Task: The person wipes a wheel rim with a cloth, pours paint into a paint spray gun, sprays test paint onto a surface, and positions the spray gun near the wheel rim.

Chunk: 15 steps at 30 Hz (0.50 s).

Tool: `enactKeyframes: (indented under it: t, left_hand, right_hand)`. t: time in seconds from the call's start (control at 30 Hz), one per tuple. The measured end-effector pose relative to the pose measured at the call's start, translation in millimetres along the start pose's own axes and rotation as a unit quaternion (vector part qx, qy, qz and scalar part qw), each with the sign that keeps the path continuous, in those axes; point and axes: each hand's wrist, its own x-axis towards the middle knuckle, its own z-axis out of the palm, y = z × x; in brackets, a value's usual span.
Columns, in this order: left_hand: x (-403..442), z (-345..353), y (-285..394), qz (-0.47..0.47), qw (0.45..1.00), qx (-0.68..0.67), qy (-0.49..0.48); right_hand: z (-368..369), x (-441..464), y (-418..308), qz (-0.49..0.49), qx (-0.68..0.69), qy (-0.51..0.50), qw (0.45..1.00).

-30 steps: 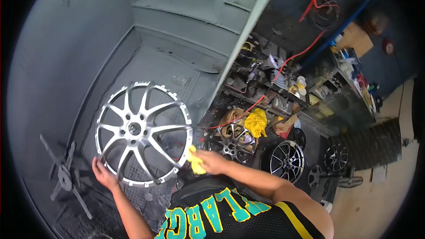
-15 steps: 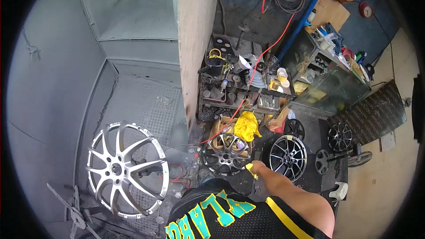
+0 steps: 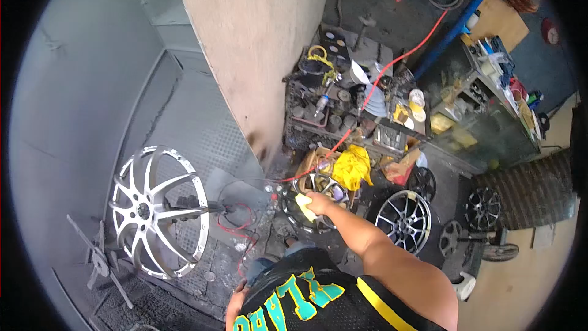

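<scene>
"Near centre of the scene: step in hand?"

"Judged: one yellow cloth (image 3: 304, 208) held out over one dark wheel (image 3: 321, 225); whether they touch, cannot tell. A further move would call for a steady grip and care around that wheel."

"Hands?"

"Right hand (image 3: 318, 203): closed, pinching the cloth. Left hand (image 3: 239, 290): near side, beside the black jersey (image 3: 327, 319), partly hidden; spread or closed, cannot tell."

"Other stock?"

"One silver wheel (image 3: 143, 211), left side, tilted, no hand on it. One yellow bundle (image 3: 353, 168), just beyond the dark wheel."
</scene>
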Motion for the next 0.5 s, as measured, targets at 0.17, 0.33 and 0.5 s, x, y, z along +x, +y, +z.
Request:
enactKeyframes:
  t: [0.17,0.33,0.5]
  left_hand:
    - [-36,70,73,0.154,0.969,-0.187,0.037]
    - [-15,104,-15,0.208,0.973,0.053,0.09]
    - [-73,132,-223,0.169,0.964,-0.004,0.208]
  right_hand:
    - [-12,-13,1,0.026,0.034,-0.011,0.999]
    - [-11,-43,99,0.126,-0.046,0.029,0.991]
    - [-148,-76,226,0.294,-0.066,0.153,0.941]
